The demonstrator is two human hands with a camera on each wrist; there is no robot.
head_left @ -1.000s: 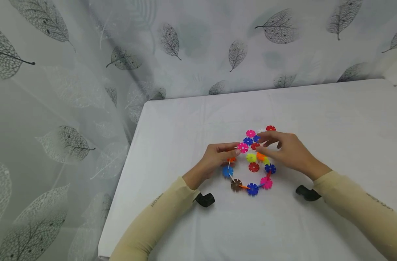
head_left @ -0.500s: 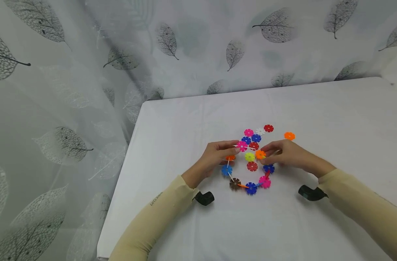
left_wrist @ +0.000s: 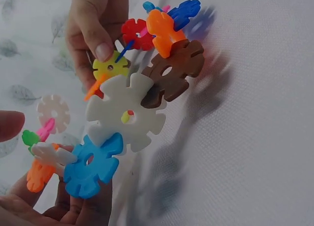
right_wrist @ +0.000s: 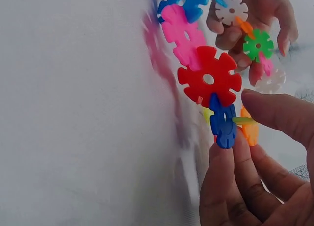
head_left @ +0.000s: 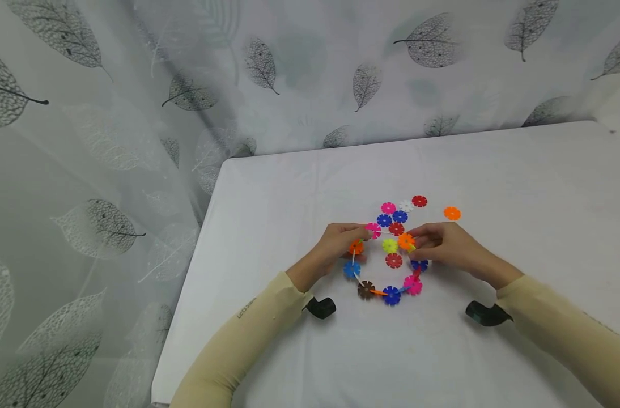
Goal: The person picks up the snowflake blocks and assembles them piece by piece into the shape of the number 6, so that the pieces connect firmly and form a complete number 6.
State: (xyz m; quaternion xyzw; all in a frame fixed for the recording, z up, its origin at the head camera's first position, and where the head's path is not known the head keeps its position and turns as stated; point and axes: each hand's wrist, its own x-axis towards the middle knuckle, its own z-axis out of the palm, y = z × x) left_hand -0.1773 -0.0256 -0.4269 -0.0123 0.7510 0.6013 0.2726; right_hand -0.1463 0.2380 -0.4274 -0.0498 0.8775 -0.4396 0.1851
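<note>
A chain of notched plastic discs (head_left: pixel 391 296) in many colours curves between my hands in an open loop. My left hand (head_left: pixel 335 249) holds its left end, near an orange disc (head_left: pixel 356 247) and a pink disc. In the left wrist view, that hand's fingers lie under the light blue disc (left_wrist: pixel 91 166), beside a large white one (left_wrist: pixel 125 115). With thumb and fingers, my right hand (head_left: pixel 447 243) grips the other end, by an orange disc (head_left: pixel 406 241). The right wrist view shows a dark blue disc (right_wrist: pixel 224 119) at those fingertips and a red disc (right_wrist: pixel 209 77) above.
Loose discs lie flat behind and within the loop, among them a white disc (head_left: pixel 406 205), a yellow disc (head_left: pixel 390 245) and a red disc (head_left: pixel 394 260). Another orange disc (head_left: pixel 452 213) lies farther right. Black wrist-camera parts (head_left: pixel 485 314) hang below the sleeves.
My right hand has come down from over the loose discs to the chain's right end, uncovering the far orange disc. The left end of the chain has shifted slightly left.
</note>
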